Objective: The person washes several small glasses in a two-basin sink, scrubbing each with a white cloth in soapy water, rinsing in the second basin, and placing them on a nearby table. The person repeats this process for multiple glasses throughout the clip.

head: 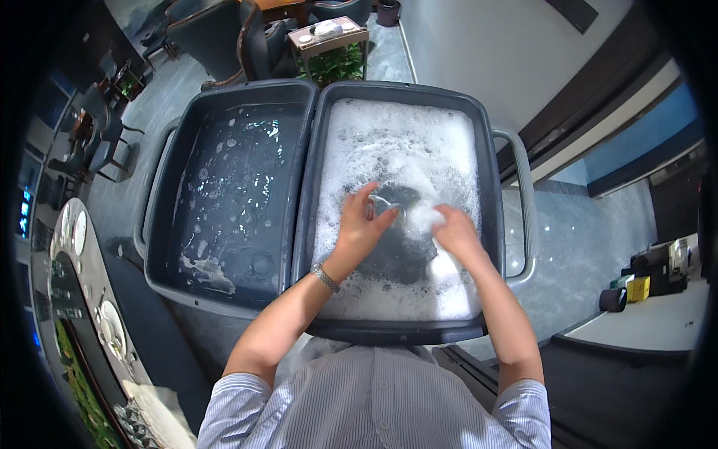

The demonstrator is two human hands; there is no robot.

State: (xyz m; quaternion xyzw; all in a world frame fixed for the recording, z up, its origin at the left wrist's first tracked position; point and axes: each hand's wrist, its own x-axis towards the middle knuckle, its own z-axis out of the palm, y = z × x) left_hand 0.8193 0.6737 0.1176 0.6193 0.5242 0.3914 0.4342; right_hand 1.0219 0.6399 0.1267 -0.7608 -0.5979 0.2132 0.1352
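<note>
My left hand (363, 220) is curled around a small clear glass (386, 203), just above the suds in the right-hand grey plastic tub (489, 185). To its right, my right hand (457, 233) grips a white, foam-covered cloth or sponge (424, 218); the lather hides its exact form. White foam (392, 126) lies over much of the soapy water, with a darker patch of water between and below the hands. The left-hand grey tub (162, 224) holds water with a few bubbles and a patch of foam near its front edge.
Handles flank the joined tubs, the right one (527, 207) beside the tiled floor. Beyond them stand a small side table (328, 36), a potted plant (336, 63) and upholstered chairs (216, 39). A dining table (92, 292) with plates and glasses is at left; a counter (645, 322) is at right.
</note>
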